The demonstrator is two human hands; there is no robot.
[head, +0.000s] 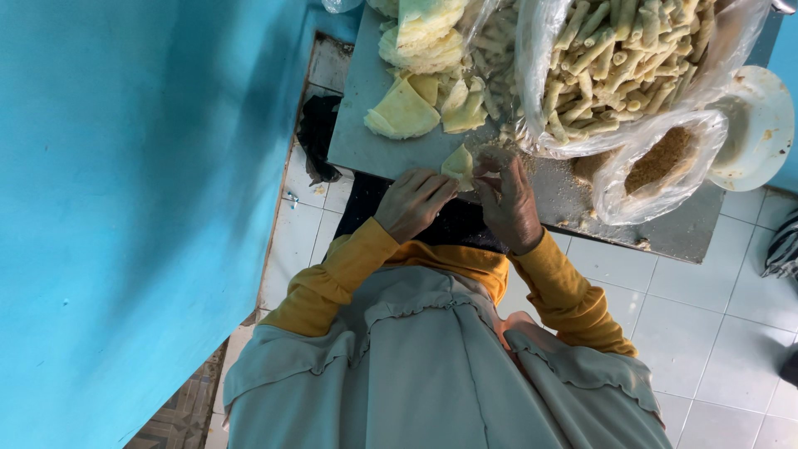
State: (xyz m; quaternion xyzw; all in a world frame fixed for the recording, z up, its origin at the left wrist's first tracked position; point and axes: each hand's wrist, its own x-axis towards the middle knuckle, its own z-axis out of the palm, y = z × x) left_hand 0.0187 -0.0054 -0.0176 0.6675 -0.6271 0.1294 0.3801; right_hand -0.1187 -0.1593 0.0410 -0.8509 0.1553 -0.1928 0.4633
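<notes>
- Seen from above, a person in mustard-yellow sleeves and a pale grey ruffled garment works at the near edge of a grey metal tabletop (pixel 357 141).
- The left hand (pixel 413 202) rests on that edge, fingers curled lightly, their tips touching a small pale-yellow thin pastry wrapper (pixel 458 164).
- The right hand (pixel 509 199) lies just beside it, fingers bent over the same wrapper and pinching its right side; the wrapper sits between the two hands at the tabletop's front edge.
- Beyond the hands lies a loose stack of folded pale-yellow wrapper sheets (pixel 403 112), with a taller pile of round wrappers (pixel 424 29) behind.
- A large clear plastic bag of finished, crumb-coated rolled sticks (pixel 619 58) fills the tabletop's right half.
- Just in front, a smaller clear plastic bag of brown crumbs (pixel 661 162) lies open, near a white round plate (pixel 761 125).
- Blue wall at left; white floor tiles (pixel 706 333) below.
</notes>
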